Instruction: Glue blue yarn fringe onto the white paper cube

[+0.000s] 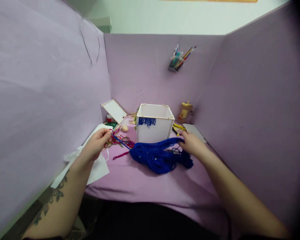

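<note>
A heap of blue yarn [158,155] lies on the purple tabletop [145,183] in front of a white open-topped box [154,124] with a blue fringe along its front rim. My left hand [97,143] pinches a taut blue strand [121,141] that runs from the heap up to the left. At the heap's right end, my right hand [192,143] rests with its fingers closed on a loop of the yarn.
Purple partition walls enclose the table on three sides. White paper [97,166] lies under my left hand. Red and green yarn scraps [121,137], a small framed white panel [114,111], wooden sticks, a yellow glue bottle [185,111] and a pencil cup [176,61] sit around the box.
</note>
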`<state>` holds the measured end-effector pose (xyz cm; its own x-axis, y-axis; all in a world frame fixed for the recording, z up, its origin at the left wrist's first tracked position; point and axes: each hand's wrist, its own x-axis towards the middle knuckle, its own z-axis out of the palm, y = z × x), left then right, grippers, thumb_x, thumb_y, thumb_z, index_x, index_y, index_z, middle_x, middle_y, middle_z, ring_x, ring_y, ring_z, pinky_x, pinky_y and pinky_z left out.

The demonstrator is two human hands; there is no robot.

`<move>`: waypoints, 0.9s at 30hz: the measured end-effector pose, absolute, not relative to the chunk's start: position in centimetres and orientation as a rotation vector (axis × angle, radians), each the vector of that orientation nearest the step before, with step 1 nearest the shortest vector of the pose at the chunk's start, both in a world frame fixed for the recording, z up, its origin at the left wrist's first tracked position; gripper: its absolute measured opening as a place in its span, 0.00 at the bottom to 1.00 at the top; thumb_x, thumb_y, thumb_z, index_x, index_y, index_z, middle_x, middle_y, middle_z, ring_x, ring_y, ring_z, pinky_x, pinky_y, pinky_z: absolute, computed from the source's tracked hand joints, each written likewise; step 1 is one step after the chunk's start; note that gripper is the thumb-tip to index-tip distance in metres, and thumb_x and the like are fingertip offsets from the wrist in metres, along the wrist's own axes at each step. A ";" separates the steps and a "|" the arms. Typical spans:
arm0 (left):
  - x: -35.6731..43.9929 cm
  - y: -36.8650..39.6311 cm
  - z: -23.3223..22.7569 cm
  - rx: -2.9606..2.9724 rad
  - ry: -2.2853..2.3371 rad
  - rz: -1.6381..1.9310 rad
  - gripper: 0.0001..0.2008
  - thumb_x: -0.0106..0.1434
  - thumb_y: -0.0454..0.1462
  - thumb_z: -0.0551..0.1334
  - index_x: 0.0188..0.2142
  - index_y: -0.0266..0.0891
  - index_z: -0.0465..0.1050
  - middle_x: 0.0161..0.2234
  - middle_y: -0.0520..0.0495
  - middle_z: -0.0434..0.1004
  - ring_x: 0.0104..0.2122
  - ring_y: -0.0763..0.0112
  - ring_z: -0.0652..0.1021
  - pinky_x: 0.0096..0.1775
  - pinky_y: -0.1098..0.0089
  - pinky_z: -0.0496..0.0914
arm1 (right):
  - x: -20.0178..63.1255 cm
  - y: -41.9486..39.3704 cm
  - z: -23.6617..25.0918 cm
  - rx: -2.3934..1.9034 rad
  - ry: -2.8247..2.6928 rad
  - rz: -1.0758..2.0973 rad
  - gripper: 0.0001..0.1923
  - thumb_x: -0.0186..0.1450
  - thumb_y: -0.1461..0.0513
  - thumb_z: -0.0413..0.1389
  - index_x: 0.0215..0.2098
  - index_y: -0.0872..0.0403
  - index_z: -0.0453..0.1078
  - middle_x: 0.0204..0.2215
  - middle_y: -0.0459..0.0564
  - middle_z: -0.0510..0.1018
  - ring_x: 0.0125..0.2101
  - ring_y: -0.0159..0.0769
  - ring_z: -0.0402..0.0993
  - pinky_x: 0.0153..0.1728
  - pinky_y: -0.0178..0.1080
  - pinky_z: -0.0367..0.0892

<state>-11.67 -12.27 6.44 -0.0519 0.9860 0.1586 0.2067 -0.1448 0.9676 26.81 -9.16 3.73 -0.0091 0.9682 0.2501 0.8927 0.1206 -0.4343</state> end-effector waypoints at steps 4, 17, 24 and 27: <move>-11.2 -12.7 6.5 1.581 1.430 1.391 0.14 0.52 0.46 0.64 0.29 0.37 0.68 0.21 0.54 0.66 0.19 0.78 0.64 0.21 0.75 0.58 | 22.8 -12.2 3.4 -1.468 -2.178 0.116 0.14 0.62 0.63 0.56 0.46 0.55 0.73 0.47 0.58 0.74 0.48 0.47 0.71 0.51 0.48 0.65; -9.7 -14.1 10.9 1.048 0.957 1.684 0.08 0.61 0.37 0.63 0.32 0.40 0.62 0.26 0.51 0.76 0.21 0.74 0.75 0.18 0.79 0.64 | 17.7 -13.8 -1.0 -1.570 -2.432 0.134 0.44 0.52 0.60 0.65 0.65 0.57 0.55 0.62 0.67 0.60 0.60 0.62 0.58 0.57 0.61 0.54; -10.6 -14.0 10.4 0.814 0.772 1.953 0.07 0.65 0.31 0.58 0.29 0.40 0.65 0.21 0.55 0.72 0.21 0.77 0.75 0.24 0.78 0.71 | 22.2 -11.7 -1.9 -1.457 -2.090 0.601 0.26 0.54 0.73 0.48 0.50 0.55 0.65 0.46 0.54 0.76 0.45 0.40 0.74 0.48 0.40 0.66; -11.0 -14.3 10.8 0.753 0.729 2.123 0.11 0.68 0.29 0.53 0.28 0.39 0.64 0.20 0.56 0.71 0.20 0.78 0.73 0.24 0.78 0.70 | 22.8 -10.4 1.3 -1.308 -1.806 1.055 0.25 0.53 0.69 0.49 0.49 0.51 0.63 0.39 0.47 0.78 0.32 0.35 0.75 0.34 0.36 0.68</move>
